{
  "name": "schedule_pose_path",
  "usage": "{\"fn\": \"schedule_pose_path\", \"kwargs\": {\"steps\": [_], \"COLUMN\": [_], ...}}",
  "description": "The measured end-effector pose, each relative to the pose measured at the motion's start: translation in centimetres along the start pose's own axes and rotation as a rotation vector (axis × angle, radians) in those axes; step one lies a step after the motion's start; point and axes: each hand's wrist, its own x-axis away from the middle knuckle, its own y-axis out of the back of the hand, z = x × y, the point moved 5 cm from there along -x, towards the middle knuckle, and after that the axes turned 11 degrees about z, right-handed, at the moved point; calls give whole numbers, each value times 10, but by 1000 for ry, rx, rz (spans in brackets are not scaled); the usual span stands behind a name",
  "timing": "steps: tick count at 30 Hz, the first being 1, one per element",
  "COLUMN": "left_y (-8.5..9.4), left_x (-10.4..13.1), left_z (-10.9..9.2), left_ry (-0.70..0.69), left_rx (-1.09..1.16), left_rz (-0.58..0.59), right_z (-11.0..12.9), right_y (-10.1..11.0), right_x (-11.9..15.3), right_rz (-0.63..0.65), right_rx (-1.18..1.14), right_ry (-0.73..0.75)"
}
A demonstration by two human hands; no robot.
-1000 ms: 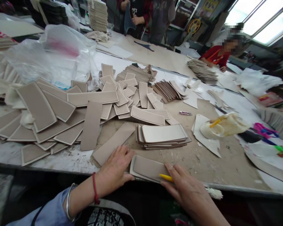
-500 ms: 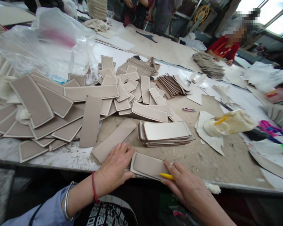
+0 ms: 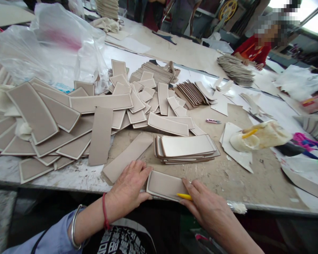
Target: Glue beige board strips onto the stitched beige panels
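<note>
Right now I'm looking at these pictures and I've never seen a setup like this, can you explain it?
No machine here: these are a person's bare left hand and right hand, seen in every picture by one head-worn camera looking forward and down. Both hands are at a beige panel on the worktable; the right also holds a yellow-ended tool. Beyond lies a stack of panels, with a loose pile to the left and a whitish container to the right.
</note>
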Motion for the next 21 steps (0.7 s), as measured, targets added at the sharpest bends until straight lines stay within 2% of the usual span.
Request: {"fn": "schedule_pose_path", "kwargs": {"steps": [6,14,18,21], "left_y": [-2,-1,-6,-10], "left_x": [3,22,25,24], "left_z": [2,7,8,9], "left_ry": [-72,-297,-418,-456], "left_rx": [3,95,76,67], "left_rz": [-69,-205,-208,-205], "right_z": [4,5,6,6], "right_y": [-6,-8,-5,-4], "right_x": [-2,-5,-6,-8], "right_rz": [1,128,206,260], "right_rx": [50,31,5,-7], "right_ry": [-33,-100,-130,-150]}}
